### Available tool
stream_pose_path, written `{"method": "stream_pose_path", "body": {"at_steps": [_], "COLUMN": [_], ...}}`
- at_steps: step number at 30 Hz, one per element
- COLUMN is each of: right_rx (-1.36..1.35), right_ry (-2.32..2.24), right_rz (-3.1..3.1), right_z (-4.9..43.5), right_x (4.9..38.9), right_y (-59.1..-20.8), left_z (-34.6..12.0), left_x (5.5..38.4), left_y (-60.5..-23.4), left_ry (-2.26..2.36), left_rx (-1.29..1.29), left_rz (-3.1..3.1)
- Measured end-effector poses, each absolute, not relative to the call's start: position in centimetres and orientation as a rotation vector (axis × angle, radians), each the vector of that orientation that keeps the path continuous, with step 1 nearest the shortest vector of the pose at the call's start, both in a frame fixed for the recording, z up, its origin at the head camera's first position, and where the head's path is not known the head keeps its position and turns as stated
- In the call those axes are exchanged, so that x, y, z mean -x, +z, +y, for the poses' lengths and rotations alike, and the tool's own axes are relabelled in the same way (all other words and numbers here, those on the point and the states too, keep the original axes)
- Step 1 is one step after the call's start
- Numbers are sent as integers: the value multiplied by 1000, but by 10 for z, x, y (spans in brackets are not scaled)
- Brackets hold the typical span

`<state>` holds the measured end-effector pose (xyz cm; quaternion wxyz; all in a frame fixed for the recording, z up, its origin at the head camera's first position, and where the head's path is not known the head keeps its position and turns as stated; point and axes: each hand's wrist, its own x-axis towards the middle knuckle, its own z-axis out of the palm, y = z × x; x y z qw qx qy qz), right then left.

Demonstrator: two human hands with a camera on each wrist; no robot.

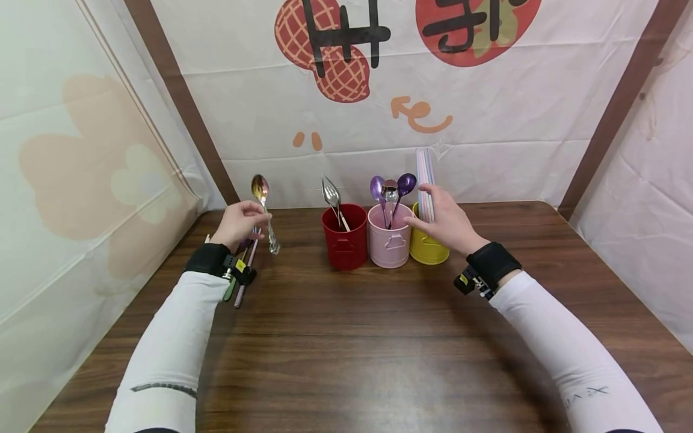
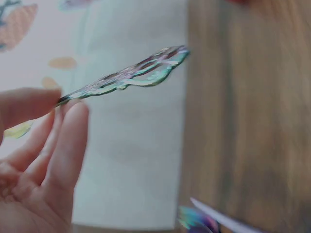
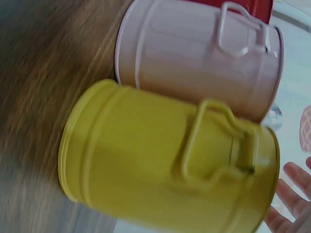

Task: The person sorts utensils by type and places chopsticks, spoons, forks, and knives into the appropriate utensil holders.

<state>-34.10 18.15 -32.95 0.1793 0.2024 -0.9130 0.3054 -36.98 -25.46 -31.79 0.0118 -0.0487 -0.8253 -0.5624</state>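
Observation:
Thumb and fingertips of my left hand (image 1: pixel 238 222) pinch a shiny gold-toned spoon (image 1: pixel 260 186), its bowl up and its ornate handle hanging down. In the left wrist view, the openwork handle end (image 2: pixel 141 73) shows iridescent green and purple. My right hand (image 1: pixel 452 221) is beside the yellow bucket (image 1: pixel 429 251), fingers extended and thumb spread toward the pink bucket. A bundle of pale striped straws (image 1: pixel 425 180) stands in the yellow bucket, partly behind this hand. The right wrist view catches its spread fingers (image 3: pixel 291 194) near the bucket's rim.
A pink bucket (image 1: pixel 387 257) holds several purple and silver spoons (image 1: pixel 390 190). Left of it, a red bucket (image 1: pixel 346 255) holds silver utensils (image 1: pixel 331 193). Several loose utensils (image 1: pixel 242 288) lie on the wooden table (image 1: pixel 335 343) under my left wrist. A printed cloth (image 1: pixel 227 84) hangs behind.

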Motion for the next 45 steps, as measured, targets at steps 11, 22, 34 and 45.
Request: {"method": "stream_pose_path", "body": {"at_steps": [11, 22, 34, 45], "right_rx": [-560, -523, -530, -543], "right_ry": [715, 659, 684, 664], "right_rz": [-2729, -2730, -2719, -2707], "right_z": [166, 164, 164, 164], "right_x": [344, 346, 347, 349], "right_y": [-344, -344, -351, -351], "left_z": [-194, -134, -84, -55], "left_x": [346, 345, 356, 367], "left_y": [-277, -262, -276, -295], "left_ry": [-1856, -1762, -1668, -1200], "left_rx": [296, 520, 627, 641], "left_rz": [-2031, -2044, -2224, -2534]}}
